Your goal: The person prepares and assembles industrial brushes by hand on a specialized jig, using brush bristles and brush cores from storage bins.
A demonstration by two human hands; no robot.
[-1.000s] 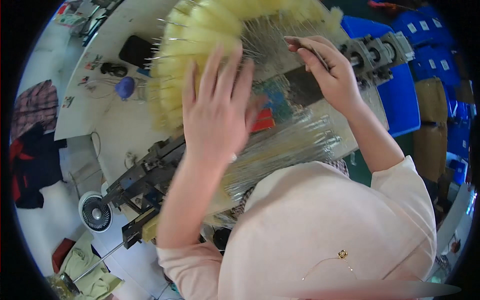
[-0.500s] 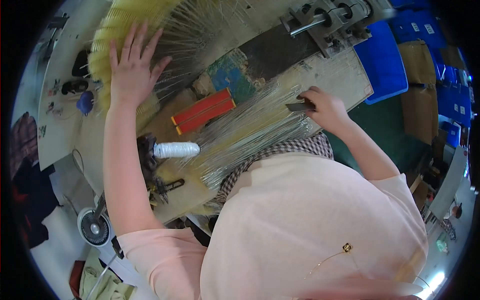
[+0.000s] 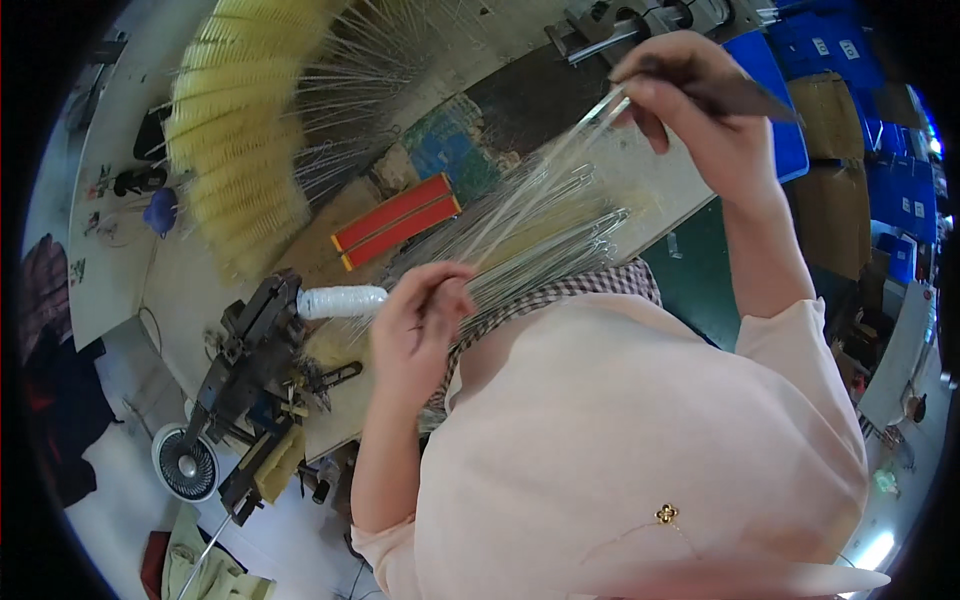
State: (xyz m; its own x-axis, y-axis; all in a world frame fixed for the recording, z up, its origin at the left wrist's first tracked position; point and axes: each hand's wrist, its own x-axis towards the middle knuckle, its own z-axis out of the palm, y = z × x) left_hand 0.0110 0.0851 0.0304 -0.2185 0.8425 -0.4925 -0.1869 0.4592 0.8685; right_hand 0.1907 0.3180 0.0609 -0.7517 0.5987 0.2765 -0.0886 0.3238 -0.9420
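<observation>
A few thin shiny wires stretch slantwise between my two hands. Their lower end is pinched in the closed fingers of my left hand, close to my body. At the upper end my right hand grips them between thumb and fingers. It also keeps a dark flat blade-like tool against the palm, pointing right. Beneath the held wires, a heap of loose long wires lies across the near side of the table. Yellow bristle brushes with wire stems fan out at the far left.
A red, yellow-edged block lies mid-table. Left of my left hand are a white wrapped roll and a dark machine. A metal fixture stands at the far right. Blue bins and cardboard boxes are beyond it.
My left hand has left the yellow brushes and come down to the wires. My right hand has risen up and right, now gripping wire ends along with the blade-like tool.
</observation>
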